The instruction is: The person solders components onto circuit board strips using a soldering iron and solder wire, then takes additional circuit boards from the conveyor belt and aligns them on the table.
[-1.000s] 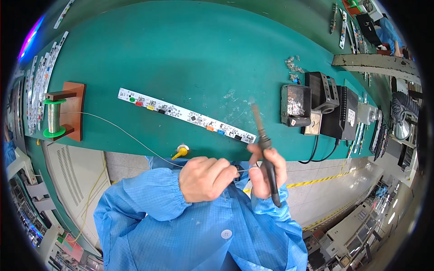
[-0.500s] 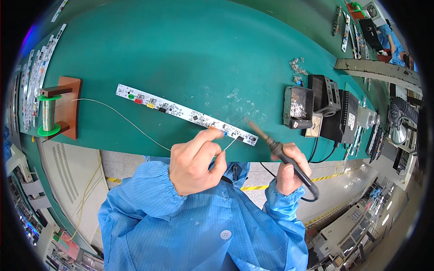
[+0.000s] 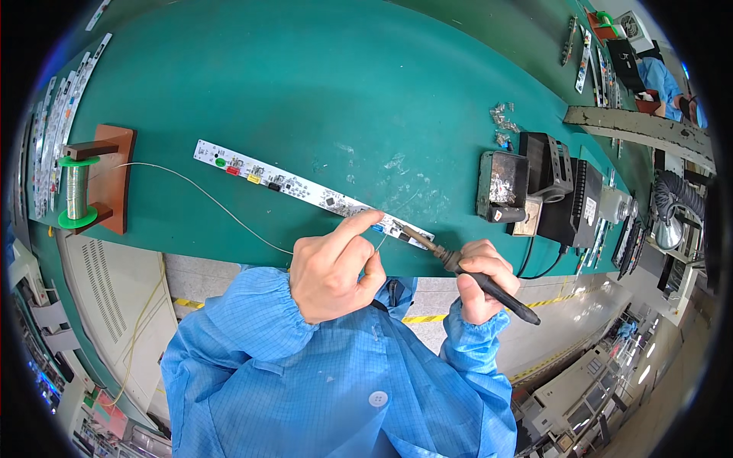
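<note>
R hand point(image 3: 486, 276) — grip clamped on soldering iron point(image 3: 450, 260), tip over right end of white PCB point(image 3: 311, 194), mid-desk point(image 3: 305, 91) toward near edge. L hand point(image 3: 332, 276) — grip pinched on solder wire point(image 3: 217, 202) from spool point(image 3: 77, 192), far left.

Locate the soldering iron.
In the head view, the soldering iron is right of centre, in the right hand, its tip over the right-hand part of the white circuit board.

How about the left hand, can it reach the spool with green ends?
Probably yes: I see just thin wire and the brown stand's base between the left hand and the spool, though that hand seems busy holding wire.
</note>
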### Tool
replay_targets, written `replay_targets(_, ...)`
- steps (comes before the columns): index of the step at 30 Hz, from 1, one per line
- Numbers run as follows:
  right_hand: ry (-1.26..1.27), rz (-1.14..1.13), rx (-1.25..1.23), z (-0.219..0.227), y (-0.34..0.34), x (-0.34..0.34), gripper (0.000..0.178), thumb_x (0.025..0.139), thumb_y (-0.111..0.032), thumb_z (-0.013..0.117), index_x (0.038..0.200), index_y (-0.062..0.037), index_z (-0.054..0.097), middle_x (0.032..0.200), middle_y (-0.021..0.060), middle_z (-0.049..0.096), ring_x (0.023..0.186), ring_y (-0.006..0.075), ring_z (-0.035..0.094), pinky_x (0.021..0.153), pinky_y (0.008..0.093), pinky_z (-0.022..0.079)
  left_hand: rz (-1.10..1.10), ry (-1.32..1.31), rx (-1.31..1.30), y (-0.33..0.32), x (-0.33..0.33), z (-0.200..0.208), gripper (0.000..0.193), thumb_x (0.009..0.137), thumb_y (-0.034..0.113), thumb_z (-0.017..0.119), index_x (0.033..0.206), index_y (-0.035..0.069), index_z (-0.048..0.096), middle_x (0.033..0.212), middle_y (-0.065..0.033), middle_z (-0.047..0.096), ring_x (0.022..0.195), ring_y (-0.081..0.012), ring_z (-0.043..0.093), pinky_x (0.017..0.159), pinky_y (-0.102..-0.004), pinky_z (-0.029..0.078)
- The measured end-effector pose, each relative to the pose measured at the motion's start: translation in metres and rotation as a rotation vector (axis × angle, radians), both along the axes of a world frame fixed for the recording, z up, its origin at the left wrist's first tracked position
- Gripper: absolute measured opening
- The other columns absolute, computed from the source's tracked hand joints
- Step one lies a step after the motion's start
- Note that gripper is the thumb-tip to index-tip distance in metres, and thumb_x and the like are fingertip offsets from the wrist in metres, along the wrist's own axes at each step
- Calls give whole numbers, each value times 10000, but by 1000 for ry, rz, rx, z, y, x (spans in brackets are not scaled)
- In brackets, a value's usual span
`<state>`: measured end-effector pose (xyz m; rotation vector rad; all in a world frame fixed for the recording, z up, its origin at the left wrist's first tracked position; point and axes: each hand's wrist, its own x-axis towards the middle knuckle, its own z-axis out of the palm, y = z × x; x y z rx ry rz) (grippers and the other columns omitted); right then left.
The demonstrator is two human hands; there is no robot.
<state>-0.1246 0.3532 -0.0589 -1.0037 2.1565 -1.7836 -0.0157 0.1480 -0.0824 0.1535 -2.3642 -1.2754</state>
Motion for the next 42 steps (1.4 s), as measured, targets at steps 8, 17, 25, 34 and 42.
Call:
replay_targets(8,-32,-13,-13,-3,1,1,190,741,-113,715,858,20,646,710,105,613,638,227,571,616,332,468,1,3,-27,2,-2,-2,173,626,-56,665,664,18,513,1029,-157,668,528,-196,619,432,-286,460)
replay_targets(17,-21,-50,-63,-4,4,3,232,765,-157,714,875,30,632,704,117,608,646,238,569,632,358,472,57,-2,10,-1,0,14,180,619,-20,684,606,21,509,1044,-151,654,596,-234,614,497,-322,487)
replay_targets(25,398,-85,289,-9,-21,9,372,707,-14,724,1060,-2,608,984,189,666,881,338,638,854,444,472,-196,-57,-372,-47,-30,36,159,645,74,722,719,16,594,1000,-124,599,902,-293,552,745,-394,448)
replay_targets(34,451,-220,69,-32,-37,19,431,630,120,704,1028,-34,639,899,157,618,767,311,623,657,374,520,-438,-248,-290,-48,-37,32,301,659,-7,727,923,16,585,976,-126,610,864,-307,604,728,-388,491)
replay_targets(42,508,-241,-1,-32,-32,21,471,621,115,716,1050,-65,644,882,148,602,760,298,619,637,355,523,-590,-245,-224,-42,-50,32,291,729,12,676,1007,34,596,976,-99,613,787,-281,632,657,-379,516)
